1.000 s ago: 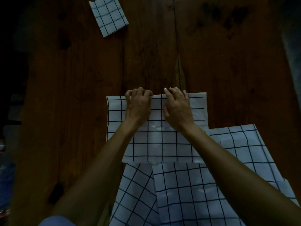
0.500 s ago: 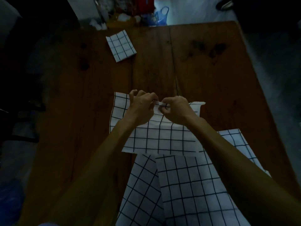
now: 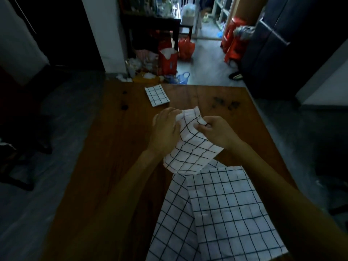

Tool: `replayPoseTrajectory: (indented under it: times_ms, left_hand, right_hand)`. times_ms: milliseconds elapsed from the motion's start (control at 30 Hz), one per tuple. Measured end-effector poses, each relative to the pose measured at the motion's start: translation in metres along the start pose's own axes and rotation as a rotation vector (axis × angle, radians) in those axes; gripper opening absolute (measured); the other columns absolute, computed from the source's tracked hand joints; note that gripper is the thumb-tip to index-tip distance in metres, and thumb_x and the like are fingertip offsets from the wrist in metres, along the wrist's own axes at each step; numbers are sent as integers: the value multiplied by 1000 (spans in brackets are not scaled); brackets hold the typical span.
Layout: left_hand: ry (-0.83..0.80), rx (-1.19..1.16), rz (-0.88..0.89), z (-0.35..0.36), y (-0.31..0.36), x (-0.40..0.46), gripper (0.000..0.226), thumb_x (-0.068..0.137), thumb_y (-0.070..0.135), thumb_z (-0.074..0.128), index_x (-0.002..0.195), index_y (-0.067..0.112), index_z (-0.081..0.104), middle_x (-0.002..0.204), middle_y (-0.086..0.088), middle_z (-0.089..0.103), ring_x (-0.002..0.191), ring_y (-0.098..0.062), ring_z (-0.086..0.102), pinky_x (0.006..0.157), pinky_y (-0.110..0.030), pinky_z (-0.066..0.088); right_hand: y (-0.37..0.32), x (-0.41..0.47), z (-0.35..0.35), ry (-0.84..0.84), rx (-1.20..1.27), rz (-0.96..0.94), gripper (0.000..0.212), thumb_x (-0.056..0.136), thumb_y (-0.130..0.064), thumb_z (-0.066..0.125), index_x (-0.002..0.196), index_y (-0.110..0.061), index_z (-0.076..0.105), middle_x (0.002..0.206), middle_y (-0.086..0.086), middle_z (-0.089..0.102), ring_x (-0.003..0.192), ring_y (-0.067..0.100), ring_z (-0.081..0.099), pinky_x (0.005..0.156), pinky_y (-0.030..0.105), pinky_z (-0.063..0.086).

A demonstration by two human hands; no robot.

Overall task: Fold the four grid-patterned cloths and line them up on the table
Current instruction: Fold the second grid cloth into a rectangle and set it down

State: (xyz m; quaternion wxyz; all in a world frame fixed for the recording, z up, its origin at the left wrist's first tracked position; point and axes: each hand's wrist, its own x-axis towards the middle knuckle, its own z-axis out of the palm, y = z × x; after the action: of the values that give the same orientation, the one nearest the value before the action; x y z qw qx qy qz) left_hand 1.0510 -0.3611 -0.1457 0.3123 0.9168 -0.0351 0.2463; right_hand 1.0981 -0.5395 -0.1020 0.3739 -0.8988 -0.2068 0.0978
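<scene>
Both hands hold a half-folded white cloth with a black grid (image 3: 190, 147) lifted off the wooden table (image 3: 116, 147). My left hand (image 3: 165, 129) grips its upper left edge. My right hand (image 3: 214, 131) pinches its upper right corner between thumb and fingers. The cloth's lower end hangs onto two unfolded grid cloths: one flat (image 3: 231, 210) at the near right, one (image 3: 175, 219) partly under it to the left. A small folded grid cloth (image 3: 157, 96) lies near the table's far edge.
The table's far edge and right edge are in view. Beyond the far edge stand red bags (image 3: 168, 62), a blue plastic bag (image 3: 181, 78) and floor clutter. A dark cabinet (image 3: 293, 44) stands at the far right, dark furniture on the left.
The cloth lay flat with both hands on its far edge. They pinched that edge and lifted the cloth off the table. My head tilted up, bringing the room into view.
</scene>
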Motion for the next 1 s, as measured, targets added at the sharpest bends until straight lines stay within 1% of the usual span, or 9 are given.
replayPoseTrajectory:
  times_ms: [133, 200, 300, 400, 467, 533, 633, 767, 1000]
  left_hand:
    - [-106, -93, -27, -12, 14, -23, 35, 98, 30, 45, 129, 15, 51, 124, -5, 58, 112, -17, 52, 98, -41, 43]
    - [-102, -118, 32, -13, 21, -30, 32, 98, 33, 44, 121, 15, 56, 107, 0, 62, 95, -12, 54, 88, -41, 47]
    - [-23, -133, 85, -18, 34, -36, 19, 99, 28, 47, 99, 17, 62, 73, 19, 47, 66, -1, 44, 67, -31, 43]
    - [58, -117, 44, -22, 51, -41, 17, 98, 21, 51, 95, 16, 67, 61, 23, 41, 55, 2, 43, 60, -20, 32]
    - [72, -105, 13, -21, 61, -45, 18, 97, 20, 52, 97, 14, 69, 62, 20, 47, 54, 2, 46, 62, -18, 34]
    - [57, -88, 24, -19, 71, -47, 19, 97, 20, 51, 96, 14, 69, 70, 11, 62, 59, -6, 55, 67, -25, 41]
    - [43, -74, 18, -15, 84, -48, 22, 99, 23, 48, 95, 15, 69, 75, 1, 69, 64, -15, 62, 68, -30, 48]
    - [56, -87, -35, -13, 100, -55, 24, 99, 26, 47, 96, 14, 68, 73, -1, 67, 63, -14, 61, 60, -33, 49]
    - [50, -141, -137, -13, 102, -70, 19, 98, 25, 49, 98, 17, 66, 74, 4, 65, 63, -9, 60, 56, -30, 51]
  right_hand:
    - [-22, -17, -4, -9, 66, -99, 28, 94, -26, 59, 66, -24, 59, 59, -12, 50, 52, -4, 44, 53, 12, 33]
    - [-28, -23, -3, -21, 94, -151, 26, 93, -23, 61, 67, -27, 62, 59, -16, 56, 55, -4, 47, 54, 11, 35]
    - [-28, -27, -6, -31, 108, -176, 24, 91, -26, 64, 67, -20, 64, 63, -6, 61, 58, 3, 48, 55, 24, 42]
    - [-26, -33, -11, -4, 114, -190, 29, 89, -27, 65, 62, -17, 62, 66, 2, 62, 62, 7, 51, 61, 35, 45]
    - [-24, -42, -18, 84, 98, -232, 25, 88, -27, 67, 64, -29, 60, 72, -10, 62, 70, 3, 55, 65, 24, 43]
    - [-19, -50, -22, 190, 73, -264, 8, 87, -27, 69, 82, -26, 62, 91, -6, 59, 85, 9, 55, 72, 20, 43]
    - [-11, -58, -30, 191, 51, -289, 31, 88, -28, 67, 117, -19, 58, 107, -8, 51, 97, 7, 49, 76, 8, 38]
    - [-5, -60, -37, 166, -3, -373, 8, 92, -29, 61, 93, -23, 66, 89, -20, 57, 86, 4, 51, 78, 24, 39]
    - [-12, -58, -46, 95, 35, -364, 15, 92, -33, 58, 83, -23, 66, 78, -18, 59, 75, -2, 54, 71, 22, 44]
